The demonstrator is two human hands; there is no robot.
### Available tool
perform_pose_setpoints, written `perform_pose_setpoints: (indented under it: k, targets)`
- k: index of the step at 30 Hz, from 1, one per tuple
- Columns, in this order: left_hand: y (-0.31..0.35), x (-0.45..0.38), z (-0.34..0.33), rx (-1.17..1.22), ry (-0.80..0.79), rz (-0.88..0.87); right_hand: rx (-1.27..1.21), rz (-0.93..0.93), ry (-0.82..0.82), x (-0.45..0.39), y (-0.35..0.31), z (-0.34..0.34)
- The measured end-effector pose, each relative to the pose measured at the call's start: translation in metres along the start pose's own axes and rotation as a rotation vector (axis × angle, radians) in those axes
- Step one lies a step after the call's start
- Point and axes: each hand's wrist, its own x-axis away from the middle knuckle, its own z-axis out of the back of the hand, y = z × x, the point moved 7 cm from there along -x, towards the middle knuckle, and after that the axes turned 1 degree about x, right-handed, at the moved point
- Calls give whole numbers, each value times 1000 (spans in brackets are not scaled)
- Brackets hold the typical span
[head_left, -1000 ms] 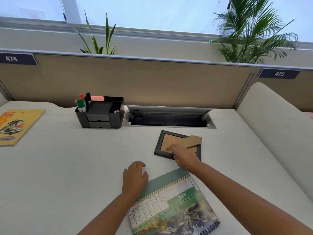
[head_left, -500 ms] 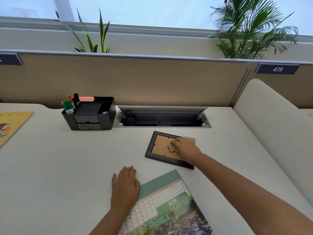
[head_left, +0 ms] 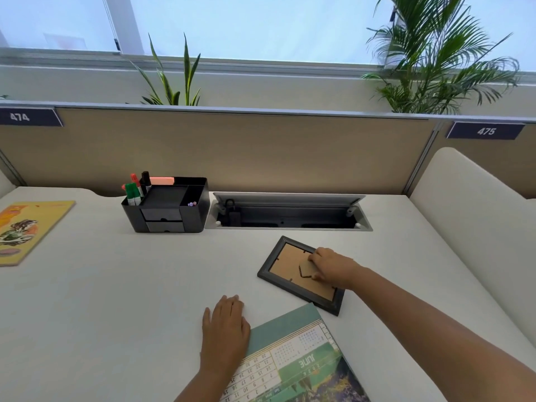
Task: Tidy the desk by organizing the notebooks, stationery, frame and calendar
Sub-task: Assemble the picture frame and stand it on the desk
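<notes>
Head view: frame [head_left: 301,274] face-down, right of organizer [head_left: 166,208]; right hand [head_left: 333,267] pinches its cardboard stand [head_left: 307,268]. Left hand [head_left: 224,329] flat, fingers straight, on calendar [head_left: 293,358]. Notebook [head_left: 27,227] far left. Markers stowed; frame and calendar likely remain.

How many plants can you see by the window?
2. A spiky-leaved plant stands behind the partition above the black organizer; a feathery palm stands at the right. More could be hidden behind the partition.

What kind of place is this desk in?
Most likely an open-plan office workstation: a fabric partition with numbered seat tags 474 and 475, a built-in cable hatch in the desk, and a black stationery organizer.
</notes>
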Motion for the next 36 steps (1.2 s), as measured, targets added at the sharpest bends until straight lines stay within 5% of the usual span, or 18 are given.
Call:
perform_pose_setpoints:
  k: [7,17,24,28,31,36]
  targets:
    - [1,-4,0,-7,7,-22,31,-26,23,7,5,7]
    - [-4,-9,-7,46,-7,-43,-446,-7,333,32,-4,79]
    - [3,-35,16,625,-73,130,-926,165,391,66,-54,105]
    - [19,-40,34,1276,-325,449,-1360,226,253,82,-81,96]
    - [33,-36,48,1718,-461,471,-1625,250,148,91,-92,88]
    - [51,-27,63,1806,-547,422,-1838,422,71,92,-107,73]
